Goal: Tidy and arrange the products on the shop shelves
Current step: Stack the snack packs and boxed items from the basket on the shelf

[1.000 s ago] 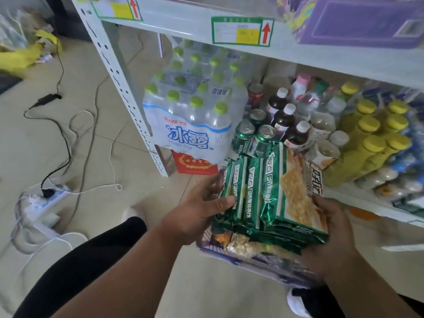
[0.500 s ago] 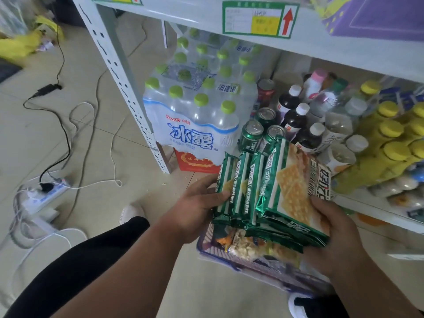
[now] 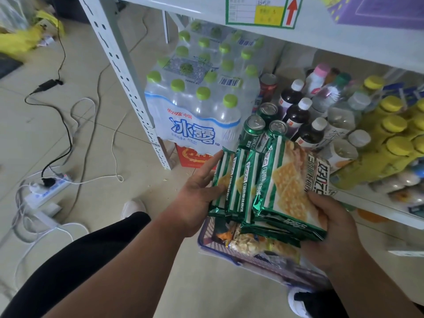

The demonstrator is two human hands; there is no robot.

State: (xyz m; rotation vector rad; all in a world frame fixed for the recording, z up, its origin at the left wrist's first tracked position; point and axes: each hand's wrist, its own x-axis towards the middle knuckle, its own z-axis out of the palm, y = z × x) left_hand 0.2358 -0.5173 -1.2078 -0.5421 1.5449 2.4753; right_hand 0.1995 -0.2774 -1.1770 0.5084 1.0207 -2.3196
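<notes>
- Head view, looking down: both hands hold a bundle of green cracker packets [image 3: 270, 189] in front of the lower shelf [image 3: 376, 210], above a clear basket [image 3: 206, 239] on the floor.
- Compared with half a second ago, the bundle sits slightly higher and closer to the drinks, and the shelf tag [image 3: 260, 10] has slid further towards the top edge as the view tips down.
- Left hand [image 3: 197, 198] presses flat against the left end of the bundle, fingers straight, index reaching up along the outer packet; a second ago those fingers curled more around the edge.
- Right hand [image 3: 330, 230] cups the bundle from underneath and the right, thumb laid on the big front packet.
- Big packet shows square crackers and bold Chinese lettering on a white panel; I can't read it for certain.
- Behind the bundle stand green cans [image 3: 253, 131], tops just beside the packets' upper edges.
- Shrink-wrapped water pack [image 3: 199, 104] with green caps reads "冰露" in blue, with red "可口可乐 中国" above.
- Under it sits a red box [image 3: 195, 157] with a gold emblem.
- Dark bottles [image 3: 298, 113] with white caps and yellow-capped bottles [image 3: 390, 138] fill the shelf to the right.
- Shelf tag carries a yellow patch and red up-arrow; its handwriting is illegible.
- Power strip [image 3: 49, 189] and cables lie on the floor at left.
</notes>
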